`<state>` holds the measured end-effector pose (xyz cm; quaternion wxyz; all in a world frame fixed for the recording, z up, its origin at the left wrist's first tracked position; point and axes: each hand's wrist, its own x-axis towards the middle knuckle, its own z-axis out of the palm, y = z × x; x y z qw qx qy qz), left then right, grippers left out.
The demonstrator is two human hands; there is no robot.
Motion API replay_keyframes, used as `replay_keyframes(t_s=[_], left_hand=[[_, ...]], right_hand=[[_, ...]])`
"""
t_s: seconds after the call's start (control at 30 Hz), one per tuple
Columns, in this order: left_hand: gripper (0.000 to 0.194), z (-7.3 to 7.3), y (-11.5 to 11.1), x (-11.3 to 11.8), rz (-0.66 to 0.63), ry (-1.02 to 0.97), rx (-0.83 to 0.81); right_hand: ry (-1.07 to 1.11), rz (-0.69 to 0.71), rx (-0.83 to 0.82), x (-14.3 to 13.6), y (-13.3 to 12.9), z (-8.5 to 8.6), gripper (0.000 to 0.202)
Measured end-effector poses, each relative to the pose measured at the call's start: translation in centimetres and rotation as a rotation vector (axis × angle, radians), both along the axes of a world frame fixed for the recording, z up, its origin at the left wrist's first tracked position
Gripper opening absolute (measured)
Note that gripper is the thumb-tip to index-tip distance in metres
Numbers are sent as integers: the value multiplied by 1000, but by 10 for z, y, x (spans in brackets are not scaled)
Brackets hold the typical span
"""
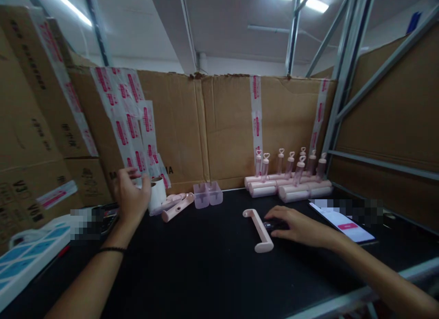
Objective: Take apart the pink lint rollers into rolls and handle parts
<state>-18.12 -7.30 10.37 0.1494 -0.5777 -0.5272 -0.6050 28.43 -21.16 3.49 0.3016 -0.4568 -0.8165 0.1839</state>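
My left hand (pixel 132 193) is raised at the left, thumb and fingers curved beside a white roll (pixel 157 194); whether it holds anything is unclear. On the black table, my right hand (pixel 286 223) has its fingers over a small dark object (pixel 274 225). Just left of those fingers lies a pale pink U-shaped bracket (pixel 259 230). Near the white roll are a pink tube-like part (pixel 178 208) and a translucent two-compartment holder (pixel 208 195).
Several pink rolls (pixel 262 188) with heart-topped clear tubes (pixel 298 171) stand at the back right. A lit phone (pixel 346 225) lies beyond my right forearm. Cardboard (pixel 226 127) walls the back. A white tray with blue sections (pixel 34 252) sits at the left.
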Motion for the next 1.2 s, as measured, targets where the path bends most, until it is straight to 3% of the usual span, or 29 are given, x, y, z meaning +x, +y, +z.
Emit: replay_keyframes(t_s=[0.13, 0.3, 0.43, 0.6, 0.73, 1.0, 1.2], left_hand=[[28, 2, -20, 43, -143, 19, 56], [13, -11, -42, 93, -398, -8, -24], [15, -18, -63, 125, -660, -38, -145], [30, -20, -89, 150, -990, -10, -310], [40, -25, -97, 158, -1210, -88, -424], [24, -37, -103, 174, -1237, -230, -388], [23, -43, -101, 177, -1075, -209, -296]], right_hand=[[30, 28, 53, -22, 13, -2, 13], [252, 69, 85, -48, 23, 12, 22], [504, 154, 73, -74, 27, 28, 23], [767, 256, -52, -111, 22, 41, 26], [875, 330, -75, -126, 21, 36, 32], [781, 265, -27, -118, 20, 18, 19], [730, 147, 29, -108, 35, 6, 30]])
